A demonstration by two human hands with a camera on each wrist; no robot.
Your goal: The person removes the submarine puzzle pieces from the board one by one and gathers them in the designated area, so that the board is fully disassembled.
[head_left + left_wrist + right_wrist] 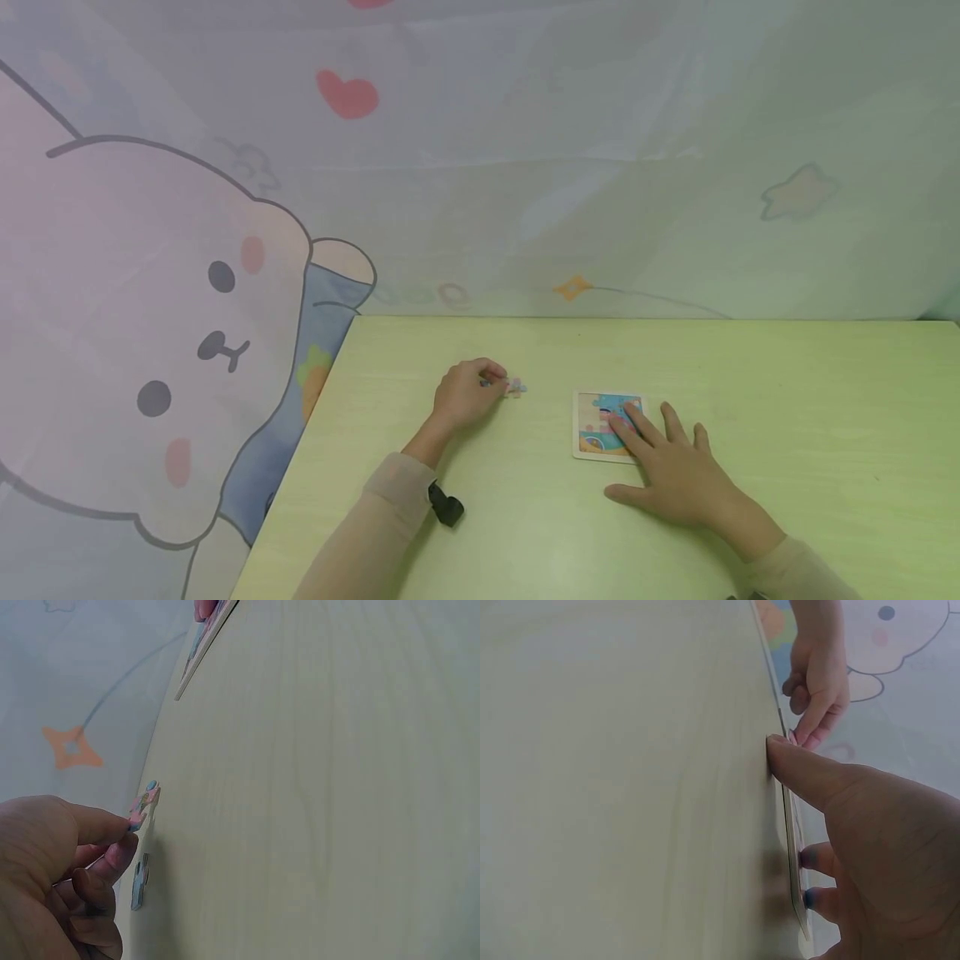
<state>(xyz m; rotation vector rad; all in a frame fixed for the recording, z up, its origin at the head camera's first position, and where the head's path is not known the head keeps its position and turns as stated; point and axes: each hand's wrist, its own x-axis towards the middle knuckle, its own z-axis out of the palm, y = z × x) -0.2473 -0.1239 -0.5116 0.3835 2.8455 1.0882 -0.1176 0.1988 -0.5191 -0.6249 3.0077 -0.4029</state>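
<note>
Between thumb and fingertips my left hand (468,394) pinches a small pink and blue jigsaw piece (516,387), which the left wrist view shows tilted up at the fingertips. A second jigsaw piece (140,881) lies on the table just under that hand. To the right sits a square puzzle tray (575,427) with a pale rim, holding several joined pieces in blue, pink and orange. My right hand (678,475) is spread out, its fingertips resting on the tray's pieces and right edge. Its thumb reaches toward the tray's near side.
Both hands work over a pale yellow-green table (525,517). Behind its far edge hangs a printed cloth (480,192) with hearts and stars, showing a large cartoon animal at the left. A black strap device (447,505) is worn on the left wrist.
</note>
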